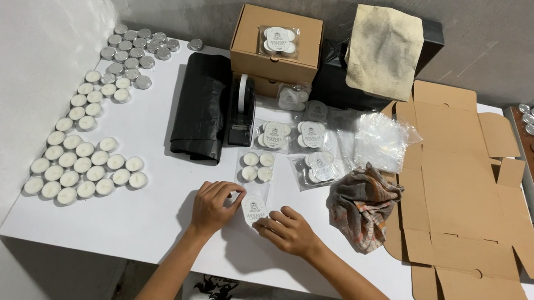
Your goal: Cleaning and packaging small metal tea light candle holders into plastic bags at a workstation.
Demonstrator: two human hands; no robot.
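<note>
**Both my hands on one small tealight pack near the table's front edge**

My left hand (pixel 215 205) and my right hand (pixel 288 231) meet on a small clear pack of tealights (pixel 252 207) with a round white label on top. Left fingers are curled in and pinch its left edge; right fingers are narrowed, tips pressed on its right side. The pack lies flat on the white table (pixel 152 224), close to the front edge and just in front of my body.

Bare matte tabletop lies left of my left hand and along the front. Further left, loose white tealights (pixel 84 170) sit in rows, well apart from my hands, running toward the wall corner, where empty silver cups (pixel 133 54) cluster. Just behind the pack lies another clear pack of four (pixel 257 167), then more labelled packs (pixel 313 146) in glossy film. A black tape dispenser (pixel 241 115) stands beside a folded black plastic bag (pixel 202 107).

Right of my right hand a crumpled checked cloth (pixel 363 209) lies near, touching a flat, unfolded brown cardboard box (pixel 464 206) that reaches the table's right edge. A closed cardboard box (pixel 276 43) stands at the back.
</note>
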